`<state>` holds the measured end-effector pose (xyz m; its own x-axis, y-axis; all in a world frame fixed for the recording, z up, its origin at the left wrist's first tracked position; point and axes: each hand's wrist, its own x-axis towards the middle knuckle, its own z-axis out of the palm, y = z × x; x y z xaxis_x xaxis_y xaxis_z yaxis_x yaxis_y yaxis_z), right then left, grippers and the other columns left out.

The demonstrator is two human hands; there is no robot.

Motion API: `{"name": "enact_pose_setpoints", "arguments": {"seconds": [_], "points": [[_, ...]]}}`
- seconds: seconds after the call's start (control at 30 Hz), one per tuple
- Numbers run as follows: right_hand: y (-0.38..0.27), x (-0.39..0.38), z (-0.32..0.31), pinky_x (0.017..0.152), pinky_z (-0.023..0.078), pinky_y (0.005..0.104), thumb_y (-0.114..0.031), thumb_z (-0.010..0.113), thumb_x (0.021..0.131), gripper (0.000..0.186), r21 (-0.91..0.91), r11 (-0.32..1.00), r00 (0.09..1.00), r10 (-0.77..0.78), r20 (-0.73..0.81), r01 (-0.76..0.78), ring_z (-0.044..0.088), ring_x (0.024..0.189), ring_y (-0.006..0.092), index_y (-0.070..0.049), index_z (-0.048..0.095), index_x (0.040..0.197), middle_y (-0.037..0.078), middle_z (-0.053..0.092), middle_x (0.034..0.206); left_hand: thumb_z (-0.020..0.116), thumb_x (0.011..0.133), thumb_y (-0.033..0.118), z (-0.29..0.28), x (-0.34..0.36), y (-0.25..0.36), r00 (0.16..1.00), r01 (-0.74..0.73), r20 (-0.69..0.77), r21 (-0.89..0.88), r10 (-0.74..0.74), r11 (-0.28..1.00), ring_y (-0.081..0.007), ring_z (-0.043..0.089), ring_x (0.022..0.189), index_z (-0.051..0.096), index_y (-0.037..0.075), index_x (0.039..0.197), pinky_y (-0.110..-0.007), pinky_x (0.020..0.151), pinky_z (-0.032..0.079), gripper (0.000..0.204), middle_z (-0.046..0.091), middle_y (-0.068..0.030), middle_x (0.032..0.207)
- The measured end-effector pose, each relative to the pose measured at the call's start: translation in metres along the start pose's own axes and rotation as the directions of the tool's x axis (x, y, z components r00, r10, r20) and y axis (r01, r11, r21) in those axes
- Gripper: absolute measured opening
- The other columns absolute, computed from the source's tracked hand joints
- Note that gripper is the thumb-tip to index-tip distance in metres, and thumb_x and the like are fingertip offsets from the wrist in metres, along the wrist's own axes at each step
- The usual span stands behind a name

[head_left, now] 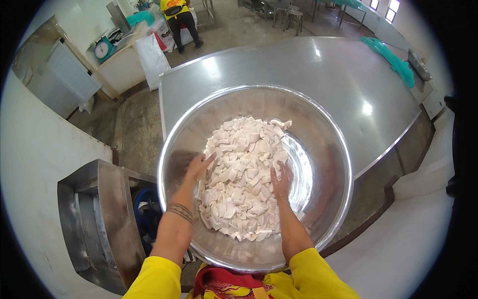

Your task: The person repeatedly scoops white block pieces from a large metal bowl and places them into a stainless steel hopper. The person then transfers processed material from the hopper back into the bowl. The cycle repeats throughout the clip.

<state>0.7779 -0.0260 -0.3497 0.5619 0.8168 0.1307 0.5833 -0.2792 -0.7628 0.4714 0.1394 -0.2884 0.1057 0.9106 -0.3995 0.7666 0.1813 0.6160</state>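
A wide steel bowl [318,124] sits on the near corner of a steel table [308,70]. It holds a heap of pale pink-white chopped pieces [244,164]. My left hand [199,167] lies flat against the left side of the heap, fingers spread. My right hand [281,180] presses on the heap's right side, fingers partly sunk among the pieces. Both forearms reach in from the lower edge, with yellow sleeves.
A steel machine housing [99,219] stands at the lower left beside a white wall. A person in yellow and black [180,17] stands at the far counter near a weighing scale [102,49] and white sacks [152,57]. Green netting [393,60] lies on the table's far right.
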Motion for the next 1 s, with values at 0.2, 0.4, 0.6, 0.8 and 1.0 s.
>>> {"name": "enact_pose_setpoints", "arguments": {"seconds": [0.2, 0.4, 0.6, 0.8, 1.0], "points": [[-0.034, 0.008, 0.037, 0.117, 0.03, 0.0463, -0.048, 0.067, 0.092, 0.068, 0.187, 0.976, 0.967, 0.065, 0.248, -0.114, 0.036, 0.141, 0.0446, -0.013, 0.049, 0.148, 0.029, 0.044, 0.147, 0.067, 0.092, 0.05, 0.063, -0.011, 0.01, 1.0, -0.007, 0.007, -0.625, 0.015, 0.781, -0.0285, 0.048, 0.136, 0.038, -0.001, 0.152, -0.038, 0.112, 0.036, 0.084, 0.049, -0.0202, 0.148], [-0.071, 0.001, 0.071, 0.107, 0.041, 0.0366, -0.034, 0.07, 0.093, 0.068, 0.788, 0.41, 0.886, 0.138, 0.443, -0.459, 0.053, 0.128, 0.029, -0.006, 0.045, 0.149, 0.017, 0.053, 0.142, 0.076, 0.085, 0.041, 0.066, -0.045, 0.045, 0.99, 0.14, 0.124, -0.824, -0.066, 0.549, -0.0269, 0.058, 0.123, 0.043, -0.004, 0.146, -0.037, 0.103, 0.047, 0.083, 0.058, -0.0186, 0.136], [-0.106, -0.007, 0.062, 0.101, 0.048, 0.0366, -0.013, 0.063, 0.093, 0.052, 0.868, -0.14, 0.868, 0.077, 0.49, -0.477, 0.059, 0.119, 0.0231, -0.004, 0.048, 0.142, 0.01, 0.059, 0.131, 0.073, 0.09, 0.026, 0.063, -0.05, 0.059, 0.999, 0.011, 0.027, -0.94, 0.042, 0.342, -0.0251, 0.068, 0.108, 0.06, -0.009, 0.128, -0.037, 0.091, 0.056, 0.053, 0.069, -0.0184, 0.119], [-0.141, 0.006, 0.037, 0.098, 0.051, 0.0389, -0.026, 0.06, 0.095, 0.044, 0.875, -0.113, 0.872, 0.087, 0.481, -0.471, 0.064, 0.112, 0.0252, -0.006, 0.054, 0.133, 0.01, 0.064, 0.122, 0.071, 0.092, 0.026, 0.044, -0.062, 0.085, 0.976, 0.118, 0.135, -0.987, 0.173, 0.105, -0.0241, 0.071, 0.101, 0.058, -0.007, 0.13, -0.036, 0.088, 0.059, 0.053, 0.068, -0.0168, 0.12], [-0.199, 0.019, -0.01, 0.089, 0.054, 0.0357, -0.02, 0.06, 0.095, 0.027, 0.937, -0.109, 0.942, 0.021, 0.336, -0.332, 0.066, 0.101, 0.021, -0.006, 0.06, 0.119, 0.008, 0.066, 0.111, 0.067, 0.095, 0.028, -0.002, -0.089, 0.129, 0.936, 0.102, 0.11, -0.994, 0.334, 0.041, -0.0211, 0.071, 0.097, 0.061, -0.001, 0.126, -0.035, 0.088, 0.058, 0.043, 0.07, -0.0124, 0.114]]}}
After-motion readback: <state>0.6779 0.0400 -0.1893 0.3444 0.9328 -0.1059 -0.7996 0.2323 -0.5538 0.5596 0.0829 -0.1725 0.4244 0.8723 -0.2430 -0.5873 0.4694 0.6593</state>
